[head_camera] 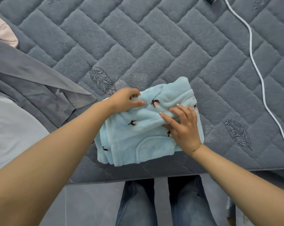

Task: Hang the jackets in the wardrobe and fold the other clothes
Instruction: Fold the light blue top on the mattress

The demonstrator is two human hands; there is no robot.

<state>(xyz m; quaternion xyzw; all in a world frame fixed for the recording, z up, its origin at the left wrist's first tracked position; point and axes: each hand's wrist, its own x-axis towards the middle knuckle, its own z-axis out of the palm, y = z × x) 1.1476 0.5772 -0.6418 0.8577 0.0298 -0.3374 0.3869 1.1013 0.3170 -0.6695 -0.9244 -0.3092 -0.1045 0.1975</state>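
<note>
Left hand [126,99] pinching folded, seemingly fleece blue garment [138,136]

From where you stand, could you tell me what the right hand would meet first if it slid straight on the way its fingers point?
Probably the left hand, gripping the folded light-blue fleece garment that the right hand presses.

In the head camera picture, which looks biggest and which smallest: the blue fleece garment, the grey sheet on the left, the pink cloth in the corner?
As they look in the head view, largest first:
1. grey sheet, though the frame edge cuts it off
2. blue fleece garment, folded on the quilted bed cover
3. pink cloth, only partly in view, so its true size is unsure
</note>
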